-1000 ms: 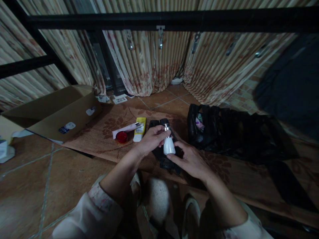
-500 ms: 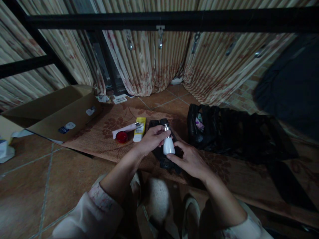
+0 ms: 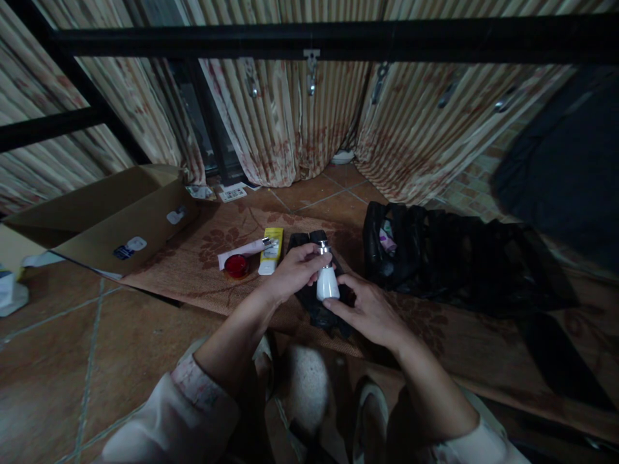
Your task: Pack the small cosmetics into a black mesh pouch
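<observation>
A white pump bottle (image 3: pixel 327 285) with a silver pump top is held between both hands in the middle of the view. My left hand (image 3: pixel 302 265) is closed round the silver neck, its thumb across the front. Around the lower body, my right hand (image 3: pixel 365 306) has its thumb near the base and its fingers at the right side. Beneath the bottle lies a crumpled black plastic bag (image 3: pixel 322 316). To the left rest a pale pink tube (image 3: pixel 244 251) with a silver cap, a yellow tube (image 3: pixel 271 250) with a white cap, and a small round red container (image 3: pixel 236 265).
An open cardboard box (image 3: pixel 140 235) stands at the left on the tiled floor. A large black plastic bag (image 3: pixel 435 258) lies at the right on the brown patterned cloth (image 3: pixel 193 277). Striped curtains (image 3: pixel 290 129) hang behind a dark metal bar (image 3: pixel 309 42) with hooks.
</observation>
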Action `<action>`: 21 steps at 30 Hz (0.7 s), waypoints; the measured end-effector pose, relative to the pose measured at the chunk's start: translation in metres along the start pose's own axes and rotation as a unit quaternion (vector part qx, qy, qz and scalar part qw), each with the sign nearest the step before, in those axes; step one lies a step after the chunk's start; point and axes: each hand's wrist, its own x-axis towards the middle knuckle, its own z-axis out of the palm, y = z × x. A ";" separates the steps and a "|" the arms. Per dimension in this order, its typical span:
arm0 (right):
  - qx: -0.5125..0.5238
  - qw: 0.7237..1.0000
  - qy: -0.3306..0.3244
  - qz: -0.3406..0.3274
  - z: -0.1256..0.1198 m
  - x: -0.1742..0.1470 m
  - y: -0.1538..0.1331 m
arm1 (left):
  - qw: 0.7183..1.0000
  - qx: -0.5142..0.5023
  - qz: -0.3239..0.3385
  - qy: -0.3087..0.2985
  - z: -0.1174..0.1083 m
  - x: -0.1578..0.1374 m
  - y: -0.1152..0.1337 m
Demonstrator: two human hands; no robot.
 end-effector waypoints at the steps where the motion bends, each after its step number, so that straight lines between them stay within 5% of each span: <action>1: 0.002 1.000 0.001 -0.002 0.000 0.000 0.000 | 1.000 0.001 -0.001 0.001 0.000 0.000 0.000; 21: 0.015 1.000 0.008 -0.010 0.000 0.000 0.003 | 1.000 0.005 -0.011 -0.005 0.002 -0.001 0.002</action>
